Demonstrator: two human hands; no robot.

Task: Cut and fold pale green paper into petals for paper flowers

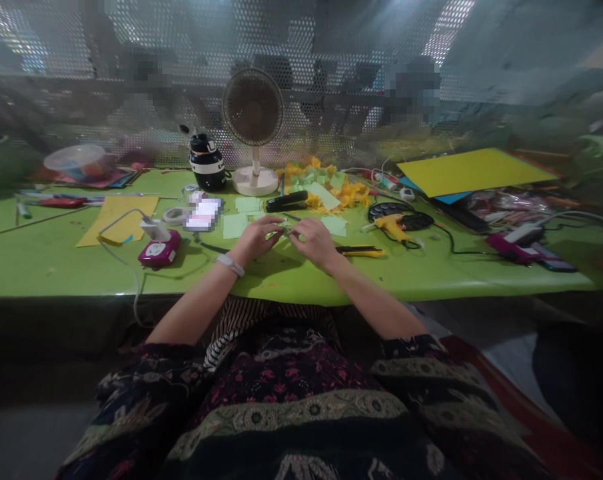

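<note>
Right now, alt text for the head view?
Left hand and right hand hold a small pale-green piece, likely paper, over a green table. Beyond: black stapler, yellow paper pieces, desk fan; at right, a yellow glue gun.

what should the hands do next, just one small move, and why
Probably steady the small green piece with the left hand and shift the right hand's fingertips slightly along it. Both hands' fingertips meet at the piece and hide much of it, so a small shift might expose more while one grip keeps it steady.

Readable text: none | bottle band (206,169): marks too small to read
</note>
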